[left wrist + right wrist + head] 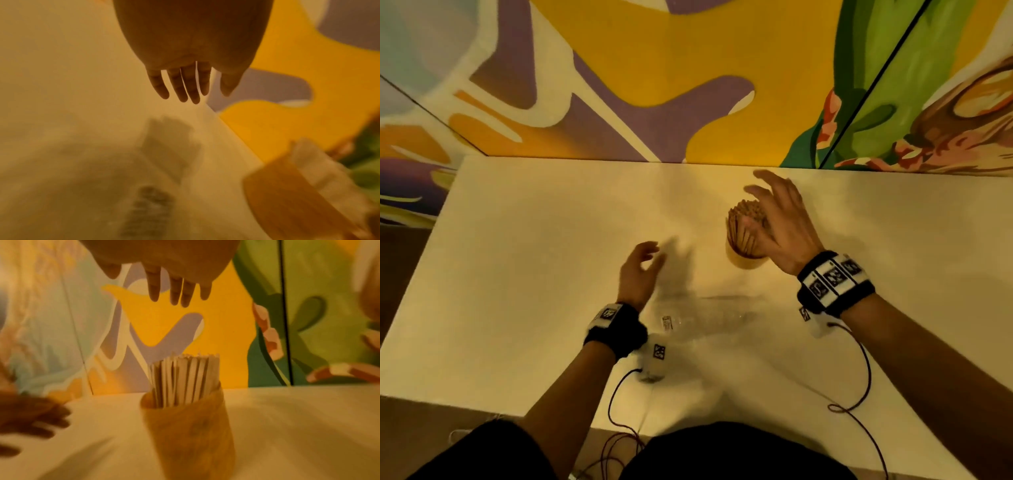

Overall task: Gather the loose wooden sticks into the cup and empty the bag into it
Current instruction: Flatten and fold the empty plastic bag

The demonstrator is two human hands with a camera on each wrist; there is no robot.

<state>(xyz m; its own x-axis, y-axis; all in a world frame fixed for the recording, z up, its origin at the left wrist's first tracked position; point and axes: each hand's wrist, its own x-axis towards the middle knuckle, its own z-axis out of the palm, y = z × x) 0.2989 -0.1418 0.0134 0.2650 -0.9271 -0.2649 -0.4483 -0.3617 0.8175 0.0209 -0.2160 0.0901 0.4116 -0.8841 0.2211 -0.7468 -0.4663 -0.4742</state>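
Note:
A tan cup (744, 262) packed with upright wooden sticks (743, 219) stands on the white table (517, 274), right of centre. My right hand (756, 205) hovers over the stick tops with fingers spread and holds nothing. In the right wrist view the cup (189, 426) and sticks (185, 378) stand just below those fingers (179, 292). My left hand (654, 255) floats left of the cup with its fingers loosely curled and nothing in it. A clear plastic bag (705, 320) lies flat on the table near me, between my wrists. No loose sticks show on the table.
A painted wall (688, 68) in yellow, purple and green rises right behind the table's far edge. Thin red cables (859, 383) trail from both wristbands across the table's near edge. In the left wrist view the cup (287, 194) is blurred at the lower right.

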